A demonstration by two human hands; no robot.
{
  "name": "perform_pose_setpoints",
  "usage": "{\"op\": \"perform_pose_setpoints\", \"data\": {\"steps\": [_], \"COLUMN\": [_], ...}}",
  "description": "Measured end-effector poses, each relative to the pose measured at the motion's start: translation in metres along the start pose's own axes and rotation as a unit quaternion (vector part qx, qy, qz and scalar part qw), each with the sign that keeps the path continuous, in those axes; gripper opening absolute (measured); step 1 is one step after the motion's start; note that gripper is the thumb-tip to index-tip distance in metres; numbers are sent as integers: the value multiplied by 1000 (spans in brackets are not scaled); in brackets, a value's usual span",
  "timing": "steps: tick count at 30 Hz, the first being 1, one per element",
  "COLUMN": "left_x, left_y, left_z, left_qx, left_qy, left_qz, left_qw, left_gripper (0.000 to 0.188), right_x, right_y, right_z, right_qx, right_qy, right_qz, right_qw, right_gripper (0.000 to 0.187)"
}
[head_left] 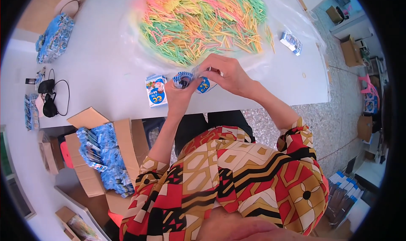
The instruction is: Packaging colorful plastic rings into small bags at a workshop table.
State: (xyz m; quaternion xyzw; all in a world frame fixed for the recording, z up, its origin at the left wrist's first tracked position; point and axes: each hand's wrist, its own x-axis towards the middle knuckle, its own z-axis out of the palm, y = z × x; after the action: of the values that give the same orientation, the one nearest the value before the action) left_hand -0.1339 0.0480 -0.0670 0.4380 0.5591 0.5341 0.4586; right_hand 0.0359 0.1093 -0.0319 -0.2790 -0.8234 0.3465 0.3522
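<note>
Close to the table's near edge, my left hand is closed around a small blue-and-white printed packet, its rim facing up. My right hand pinches at the top of the packaging just right of it, with fingers bent; their tips are partly hidden. A blue-and-white printed part shows beneath the right fingers; I cannot tell whether it is a separate packet. Left of my hands, another flat packet lies face up. Just beyond my hands spreads a large heap of thin pink, yellow, orange and green sticks on clear plastic.
A small blue-and-white pack lies at the table's right. At the far left stands a bundle of blue packets, with a black strapped item nearer. Below the table's left edge, an open cardboard box holds many blue packets.
</note>
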Motion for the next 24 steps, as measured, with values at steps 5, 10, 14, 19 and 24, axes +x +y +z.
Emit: {"op": "perform_pose_setpoints", "data": {"steps": [5, 10, 14, 19, 24], "left_x": [8, 9, 12, 45, 121], "left_y": [5, -8, 19, 25, 49], "left_z": [2, -14, -32, -97, -154], "left_qx": [-68, -37, -171, -98, -158], "left_qy": [12, 94, 122, 159, 191], "left_qz": [-17, -35, -24, 52, 65], "left_qw": [997, 994, 977, 981, 967], "left_gripper": [12, 18, 15, 15, 31], "right_x": [25, 66, 76, 38, -49], "right_y": [23, 86, 89, 48, 29], "right_z": [-15, -29, -31, -27, -27], "right_qx": [76, 21, -15, -40, -37], "right_qy": [62, 147, 162, 91, 129], "right_qz": [62, 97, 124, 140, 245], "right_qw": [993, 984, 979, 985, 960], "right_gripper": [16, 17, 20, 20, 32]}}
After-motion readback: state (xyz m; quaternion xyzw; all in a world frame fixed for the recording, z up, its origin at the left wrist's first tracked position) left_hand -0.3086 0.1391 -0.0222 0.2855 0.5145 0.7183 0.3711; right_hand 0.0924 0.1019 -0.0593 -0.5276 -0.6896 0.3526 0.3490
